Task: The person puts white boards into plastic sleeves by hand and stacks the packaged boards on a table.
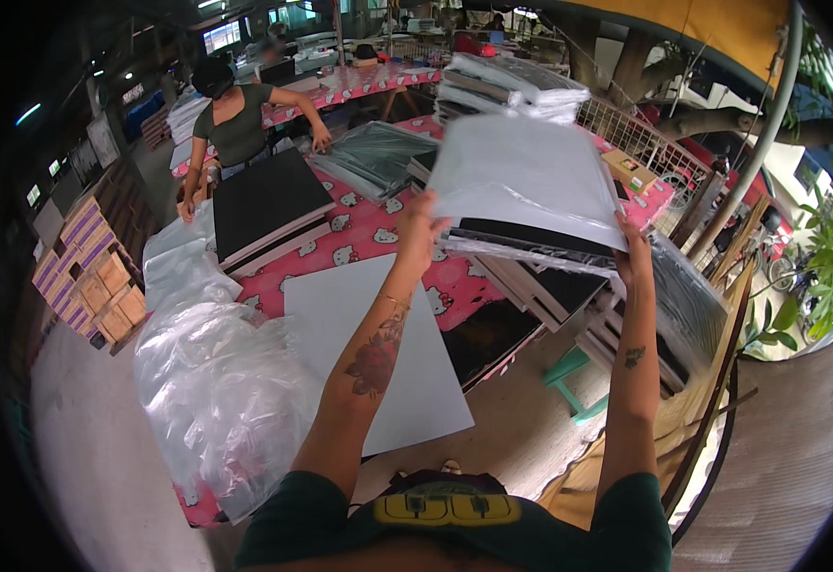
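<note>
Both arms reach forward over a pink-patterned table [369, 221]. Between my hands is a flat white board [531, 172] in clear plastic, raised and tilted over stacks of dark panels [569, 291]. My left hand [420, 234] is closed on its near left corner, and my right hand [634, 252] grips the near right corner. A black layer and loose plastic show along the board's near edge. Below my left forearm lies a large white sheet [369, 353], overhanging the table's near edge. To its left is a heap of clear plastic bags [221, 400].
Across the table at left, a co-worker [243, 119] stands by a stack of black panels [268, 195]. Wrapped packs [512, 86] are piled at the back. A green stool [574, 386] stands below the table, wrapped panels [683, 305] lean at right, and wooden crates [97, 272] sit far left.
</note>
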Available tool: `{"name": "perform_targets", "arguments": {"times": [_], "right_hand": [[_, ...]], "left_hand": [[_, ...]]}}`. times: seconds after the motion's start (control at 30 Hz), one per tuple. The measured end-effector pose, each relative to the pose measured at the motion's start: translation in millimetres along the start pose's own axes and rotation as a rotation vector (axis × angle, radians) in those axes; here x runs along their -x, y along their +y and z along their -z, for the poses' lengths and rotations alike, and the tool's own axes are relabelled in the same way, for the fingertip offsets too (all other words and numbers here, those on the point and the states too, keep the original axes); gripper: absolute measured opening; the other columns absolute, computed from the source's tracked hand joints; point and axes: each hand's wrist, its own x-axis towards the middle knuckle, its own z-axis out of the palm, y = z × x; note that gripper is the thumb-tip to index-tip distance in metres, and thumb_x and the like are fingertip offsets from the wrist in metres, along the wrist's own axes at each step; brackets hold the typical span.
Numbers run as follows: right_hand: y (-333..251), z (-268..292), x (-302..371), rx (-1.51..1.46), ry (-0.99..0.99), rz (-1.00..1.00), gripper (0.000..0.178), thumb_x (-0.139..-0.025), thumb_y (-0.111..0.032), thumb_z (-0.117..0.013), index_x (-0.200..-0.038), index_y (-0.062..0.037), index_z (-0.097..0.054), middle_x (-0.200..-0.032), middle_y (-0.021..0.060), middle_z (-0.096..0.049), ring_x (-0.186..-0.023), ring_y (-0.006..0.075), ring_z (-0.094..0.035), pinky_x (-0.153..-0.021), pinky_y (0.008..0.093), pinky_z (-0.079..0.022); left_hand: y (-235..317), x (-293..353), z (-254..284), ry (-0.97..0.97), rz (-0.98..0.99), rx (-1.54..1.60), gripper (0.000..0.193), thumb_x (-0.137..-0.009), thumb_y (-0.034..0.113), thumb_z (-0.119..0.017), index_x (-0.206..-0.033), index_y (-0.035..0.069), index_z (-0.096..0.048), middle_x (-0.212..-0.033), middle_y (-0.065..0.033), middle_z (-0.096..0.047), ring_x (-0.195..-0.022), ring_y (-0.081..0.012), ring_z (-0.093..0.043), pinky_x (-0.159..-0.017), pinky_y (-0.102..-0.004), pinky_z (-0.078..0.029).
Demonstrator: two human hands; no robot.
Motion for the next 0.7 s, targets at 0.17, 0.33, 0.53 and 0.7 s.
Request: {"name": "perform_targets", "arguments": {"times": [0.17,0.33,0.53,0.7], "right_hand": [[9,23,1,0.626,0.309,0.14,0.043,-0.083,-0.036,-0.069,-0.106,-0.0011,-0.064,-0.102,0.0099,-0.065,-0.09,0.0184,-0.06,-0.076,0.0337,-0.045],[46,0,-13,1.294,0.662,0.52,0.042,-0.085,-0.05,-0.062,-0.084,-0.008,-0.06,-0.085,0.0123,-0.056,-0.081,0.0363,-0.059,-0.072,0.0463,-0.047],[74,9,22,1.648,0.861,0.658,0.049,-0.088,-0.062,-0.049,-0.118,-0.0257,-0.062,-0.136,0.021,-0.04,-0.124,0.0372,-0.04,-0.091,0.0546,-0.037],[134,-94,142,1.013,-0.101,0.745,0.036,-0.091,-0.031,-0.061,-0.112,-0.0017,-0.059,-0.126,0.0223,-0.044,-0.119,0.0396,-0.044,-0.1,0.0487,-0.034]], "left_hand": [[-43,-4,-2,-0.174,-0.279,-0.789,0.047,-0.082,0.016,-0.073,-0.121,-0.002,-0.055,-0.098,-0.0122,-0.067,-0.074,-0.0209,-0.066,-0.064,-0.0325,-0.053],[-42,-1,6,0.053,-0.608,-1.338,0.03,-0.084,0.022,-0.07,-0.106,0.003,-0.062,-0.076,-0.0168,-0.066,-0.067,-0.0277,-0.065,-0.06,-0.0366,-0.05],[2,89,31,-0.053,-0.539,-1.26,0.018,-0.086,0.019,-0.064,-0.097,0.005,-0.063,-0.073,-0.013,-0.064,-0.066,-0.0262,-0.064,-0.059,-0.0379,-0.049],[112,233,254,0.408,-0.608,-1.599,0.022,-0.082,0.009,-0.066,-0.103,0.003,-0.063,-0.098,-0.0136,-0.064,-0.076,-0.0245,-0.065,-0.072,-0.0356,-0.052]]}}
